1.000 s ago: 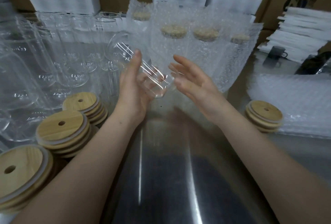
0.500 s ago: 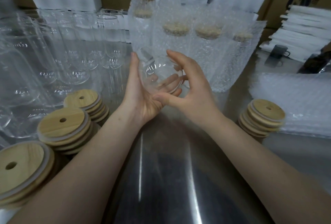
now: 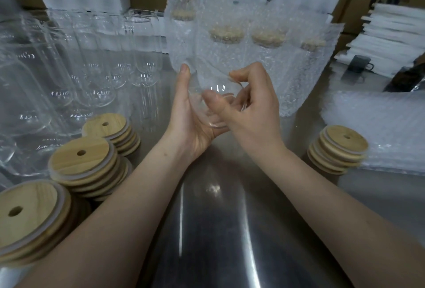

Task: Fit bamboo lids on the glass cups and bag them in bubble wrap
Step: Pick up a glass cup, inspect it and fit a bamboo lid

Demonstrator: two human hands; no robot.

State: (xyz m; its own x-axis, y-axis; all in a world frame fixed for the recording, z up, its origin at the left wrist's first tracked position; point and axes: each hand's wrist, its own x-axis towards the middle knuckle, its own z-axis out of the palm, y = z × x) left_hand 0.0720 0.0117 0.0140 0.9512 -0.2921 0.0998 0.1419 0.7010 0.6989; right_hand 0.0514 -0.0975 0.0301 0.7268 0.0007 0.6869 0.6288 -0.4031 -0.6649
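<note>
left hand [image 3: 190,112]: fingers curled under glass cup [image 3: 213,94], thumb up along its side | right hand [image 3: 253,108]: thumb and bent fingers clamp the same cup | bamboo lid stacks [image 3: 85,161]: left of the fingers | empty cups [image 3: 96,76] farther left: marks too blurred to read

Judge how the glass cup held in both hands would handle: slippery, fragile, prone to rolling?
Probably slippery: the glass cup is smooth and glossy, and both the left hand and right hand grip it. Likely fragile: its wall looks thin. Laid sideways on the steel table, its round body would probably roll.
</note>
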